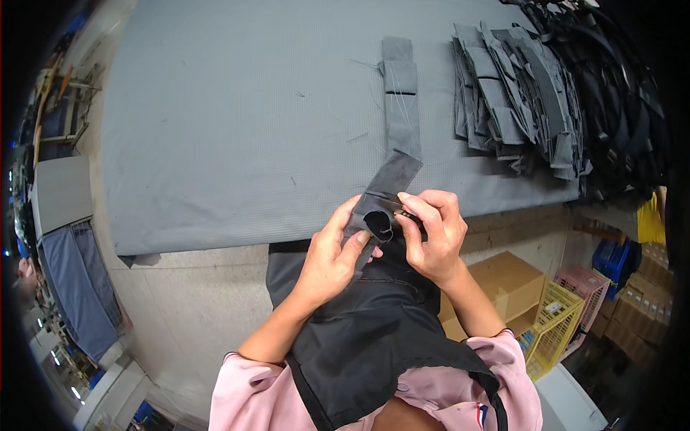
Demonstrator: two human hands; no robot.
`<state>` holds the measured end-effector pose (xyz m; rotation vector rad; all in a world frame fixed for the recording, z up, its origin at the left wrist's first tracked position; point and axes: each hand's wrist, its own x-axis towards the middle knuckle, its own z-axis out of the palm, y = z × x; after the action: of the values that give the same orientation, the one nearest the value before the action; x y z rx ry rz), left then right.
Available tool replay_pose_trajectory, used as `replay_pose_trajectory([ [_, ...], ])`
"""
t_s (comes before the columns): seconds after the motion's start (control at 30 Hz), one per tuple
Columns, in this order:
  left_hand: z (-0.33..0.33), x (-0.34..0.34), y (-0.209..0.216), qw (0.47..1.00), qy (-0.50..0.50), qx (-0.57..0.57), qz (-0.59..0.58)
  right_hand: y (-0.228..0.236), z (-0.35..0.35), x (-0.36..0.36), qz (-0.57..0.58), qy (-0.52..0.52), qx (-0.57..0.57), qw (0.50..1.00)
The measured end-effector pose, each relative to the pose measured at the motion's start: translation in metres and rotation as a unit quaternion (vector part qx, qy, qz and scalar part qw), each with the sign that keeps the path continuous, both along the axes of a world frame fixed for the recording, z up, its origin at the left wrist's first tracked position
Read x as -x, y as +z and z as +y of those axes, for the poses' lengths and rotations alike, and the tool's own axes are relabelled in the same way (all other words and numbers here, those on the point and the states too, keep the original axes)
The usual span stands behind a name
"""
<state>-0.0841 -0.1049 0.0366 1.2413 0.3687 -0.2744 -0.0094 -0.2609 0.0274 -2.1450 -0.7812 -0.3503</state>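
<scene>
Just off the table's front edge, my left hand [335, 253] grips a dark grey fabric strip [392, 174], thumb on top. The strip is folded into a loop with a dark round opening, and its far end slants up onto the table. Close against the strip's right side, my right hand [435, 233] is closed, thumb and fingers pinching a small, slim dark tool [408, 214]; most of it is hidden, so its exact kind does not show. Beyond the held piece lies another grey fabric strip [401, 115], stretched away from me with loose threads on it.
A grey-covered table [237, 129] spans the front, with thread bits scattered on it. Stacked grey fabric strips [503, 93] lie at its right, beside heaped black straps [625, 108]. Below right are a cardboard box [507, 287] and a yellow crate [557, 323]. A black apron [359, 337] covers my front.
</scene>
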Motion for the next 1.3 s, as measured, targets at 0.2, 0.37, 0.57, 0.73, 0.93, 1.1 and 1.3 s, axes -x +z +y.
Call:
replay_pose_trajectory([
  [0.2, -0.004, 0.000, 0.003, 1.000, 0.000, 0.012, 0.016, 0.003, 0.002, -0.004, -0.028, 0.048, 0.035, 0.998],
  [0.37, -0.004, 0.000, 0.006, 1.000, 0.000, 0.021, 0.015, 0.001, -0.002, 0.001, 0.009, 0.017, -0.014, 1.000],
  [0.57, -0.004, 0.000, 0.005, 0.999, -0.001, 0.028, 0.017, 0.001, -0.001, 0.002, -0.029, 0.028, 0.020, 0.999],
  [0.73, -0.007, 0.001, 0.005, 0.999, -0.002, 0.042, 0.015, 0.001, 0.001, 0.001, -0.033, 0.018, 0.004, 0.999],
  [0.93, -0.006, 0.000, 0.009, 0.999, -0.006, 0.047, 0.026, -0.002, 0.001, 0.000, -0.098, 0.019, 0.032, 0.994],
  [1.1, -0.007, 0.001, 0.007, 0.999, -0.010, 0.036, 0.008, 0.001, 0.001, 0.000, -0.100, 0.019, 0.045, 0.994],
  [1.3, -0.001, 0.001, 0.001, 0.997, -0.007, 0.076, 0.019, 0.009, 0.003, 0.003, 0.116, -0.003, -0.053, 0.992],
])
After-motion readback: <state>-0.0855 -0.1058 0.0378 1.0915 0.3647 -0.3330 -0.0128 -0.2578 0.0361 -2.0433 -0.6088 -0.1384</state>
